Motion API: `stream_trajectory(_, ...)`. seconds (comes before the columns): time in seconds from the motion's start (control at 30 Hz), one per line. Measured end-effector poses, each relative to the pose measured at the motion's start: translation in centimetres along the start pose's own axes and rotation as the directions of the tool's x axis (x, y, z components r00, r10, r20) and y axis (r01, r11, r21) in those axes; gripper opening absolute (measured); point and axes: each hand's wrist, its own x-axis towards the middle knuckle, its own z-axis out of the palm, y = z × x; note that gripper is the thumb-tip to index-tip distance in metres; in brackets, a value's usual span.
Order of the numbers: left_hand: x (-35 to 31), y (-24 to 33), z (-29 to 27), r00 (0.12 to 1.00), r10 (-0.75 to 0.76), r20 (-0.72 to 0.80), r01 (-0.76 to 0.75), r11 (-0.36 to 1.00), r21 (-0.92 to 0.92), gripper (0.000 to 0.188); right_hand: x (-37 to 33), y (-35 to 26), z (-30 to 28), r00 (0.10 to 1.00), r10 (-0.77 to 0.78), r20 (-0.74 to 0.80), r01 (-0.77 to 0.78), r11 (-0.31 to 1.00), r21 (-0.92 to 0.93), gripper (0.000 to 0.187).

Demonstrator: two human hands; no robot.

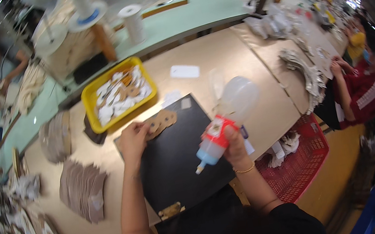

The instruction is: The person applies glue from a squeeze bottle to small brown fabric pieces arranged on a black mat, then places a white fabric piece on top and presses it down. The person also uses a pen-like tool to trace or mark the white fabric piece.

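Note:
My right hand [235,144] is wrapped round a squeeze bottle [213,145] with a red and white label. Its light blue neck and narrow nozzle tilt down to the left, above a black board [178,163] and apart from it. At the board's far left, the fingers of my left hand [132,138] are closed on the end of a small row of tan scalloped pieces [164,121] with dark dots. A small pale square [186,103] lies at the board's far edge. The fingertips of my left hand are partly hidden.
A yellow basket [151,92] holds white and brown pieces. Stacked taupe pieces [83,189] lie at left. A translucent container [240,98] stands beyond my right hand, and a red crate [299,162] sits below the table's right edge. Other people work at both sides.

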Motion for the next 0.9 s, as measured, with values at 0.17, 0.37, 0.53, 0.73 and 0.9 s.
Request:
stream_trajectory(0.17,0.1,0.5,-0.4,0.999,-0.051,-0.02,0.051,0.999,0.0,0.018,-0.4,-1.0,-0.1,0.996,0.084,0.034,-0.086,0.995,0.056,0.069)
stream_trajectory(0.37,0.1,1.2,-0.2,0.995,-0.097,0.016,0.097,0.995,-0.032,0.018,-0.3,-1.5,0.7,0.996,0.065,0.06,-0.066,0.998,0.008,0.064)
stream_trajectory(0.53,0.1,0.4,1.2,0.999,-0.018,-0.049,0.024,0.993,0.119,0.022,-0.5,-1.8,1.1,0.996,0.066,0.06,-0.065,0.998,-0.011,0.064)
stream_trajectory(0.73,-0.9,-1.2,-0.1,0.991,-0.099,0.092,0.126,0.923,-0.364,0.036,-0.3,-2.4,0.7,0.999,0.014,0.05,-0.01,0.996,-0.089,0.066)
stream_trajectory(0.9,-3.7,-0.4,-1.2,0.979,-0.066,0.191,0.174,0.753,-0.634,0.035,-0.3,-2.0,1.4,1.0,-0.016,0.018,0.017,0.999,-0.041,0.068)
